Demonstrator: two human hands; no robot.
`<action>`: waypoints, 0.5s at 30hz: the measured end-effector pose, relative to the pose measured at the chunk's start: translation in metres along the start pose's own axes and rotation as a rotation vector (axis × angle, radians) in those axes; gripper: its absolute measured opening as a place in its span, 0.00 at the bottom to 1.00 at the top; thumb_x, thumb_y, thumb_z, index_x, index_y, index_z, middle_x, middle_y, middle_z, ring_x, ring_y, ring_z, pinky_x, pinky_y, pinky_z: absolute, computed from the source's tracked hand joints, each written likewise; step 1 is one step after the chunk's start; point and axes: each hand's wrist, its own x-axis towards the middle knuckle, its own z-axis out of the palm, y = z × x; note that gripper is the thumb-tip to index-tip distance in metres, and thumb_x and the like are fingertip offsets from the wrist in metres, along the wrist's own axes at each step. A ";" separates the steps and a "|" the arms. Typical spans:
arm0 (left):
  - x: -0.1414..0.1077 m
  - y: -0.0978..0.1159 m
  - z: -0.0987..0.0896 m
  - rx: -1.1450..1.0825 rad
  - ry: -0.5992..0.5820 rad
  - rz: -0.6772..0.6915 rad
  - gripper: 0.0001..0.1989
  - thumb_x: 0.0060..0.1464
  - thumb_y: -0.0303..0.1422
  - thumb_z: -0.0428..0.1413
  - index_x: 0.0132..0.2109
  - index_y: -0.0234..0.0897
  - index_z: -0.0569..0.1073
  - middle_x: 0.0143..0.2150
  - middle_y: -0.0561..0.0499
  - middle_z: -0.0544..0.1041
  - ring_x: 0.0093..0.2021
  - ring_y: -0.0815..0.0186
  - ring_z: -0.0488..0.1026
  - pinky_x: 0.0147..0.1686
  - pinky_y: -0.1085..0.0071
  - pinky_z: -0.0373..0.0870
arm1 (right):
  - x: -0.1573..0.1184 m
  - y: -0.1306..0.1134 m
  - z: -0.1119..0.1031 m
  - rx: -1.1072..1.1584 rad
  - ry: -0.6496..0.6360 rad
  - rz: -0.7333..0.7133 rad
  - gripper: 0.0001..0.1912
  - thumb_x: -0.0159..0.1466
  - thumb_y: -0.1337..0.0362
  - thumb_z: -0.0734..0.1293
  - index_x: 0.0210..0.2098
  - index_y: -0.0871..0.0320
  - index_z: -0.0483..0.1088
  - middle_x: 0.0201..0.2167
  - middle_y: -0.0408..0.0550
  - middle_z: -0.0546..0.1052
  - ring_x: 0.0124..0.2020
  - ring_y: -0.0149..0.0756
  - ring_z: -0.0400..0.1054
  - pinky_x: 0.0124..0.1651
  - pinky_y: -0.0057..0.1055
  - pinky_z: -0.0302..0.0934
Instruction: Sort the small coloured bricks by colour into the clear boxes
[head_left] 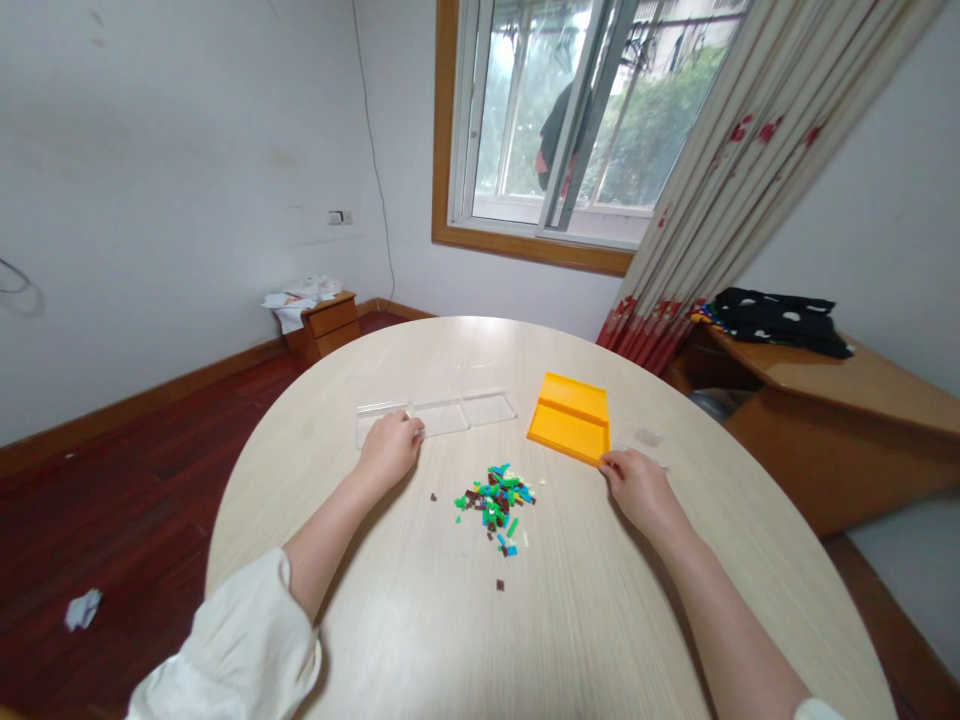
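Note:
My left hand (391, 447) is closed at the near edge of a clear plastic tray (439, 417), one of several transparent compartments in a row. Its fingertips rest by the divide between two compartments. My right hand (637, 484) pinches the near right corner of a yellow tray (570, 432), which has a narrow far section and a wider near one. Between my hands lies a loose pile of small building bricks (496, 497) in green, blue, brown and cream. A lone brown brick (500, 585) sits nearer to me, and another brown brick (433, 497) lies left of the pile.
The round pale wooden table (480, 650) carries everything. A small clear plastic piece (646, 440) lies right of the yellow tray, partly behind my right hand. A wooden desk (862, 400) with dark folded cloth stands at the right. Beyond the window (525, 120) a person is partly visible.

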 end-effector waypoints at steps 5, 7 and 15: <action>0.000 0.000 0.001 -0.013 0.038 -0.003 0.13 0.56 0.28 0.48 0.40 0.35 0.77 0.40 0.42 0.74 0.42 0.58 0.70 0.40 0.66 0.64 | 0.000 -0.001 -0.003 -0.020 -0.018 0.019 0.09 0.59 0.73 0.63 0.33 0.65 0.75 0.33 0.57 0.78 0.36 0.40 0.72 0.40 0.30 0.61; 0.000 0.000 0.003 -0.020 0.057 -0.004 0.13 0.56 0.28 0.47 0.40 0.34 0.77 0.39 0.41 0.73 0.42 0.57 0.69 0.41 0.65 0.64 | 0.001 -0.001 -0.003 -0.025 -0.023 0.012 0.09 0.59 0.72 0.62 0.33 0.65 0.75 0.33 0.57 0.78 0.35 0.40 0.72 0.39 0.29 0.61; 0.001 0.006 0.015 -0.033 0.235 0.037 0.13 0.55 0.28 0.49 0.45 0.34 0.74 0.47 0.40 0.66 0.47 0.56 0.64 0.47 0.62 0.64 | 0.000 0.001 0.000 -0.058 -0.018 -0.005 0.10 0.59 0.72 0.61 0.32 0.64 0.75 0.31 0.55 0.77 0.33 0.39 0.71 0.37 0.28 0.59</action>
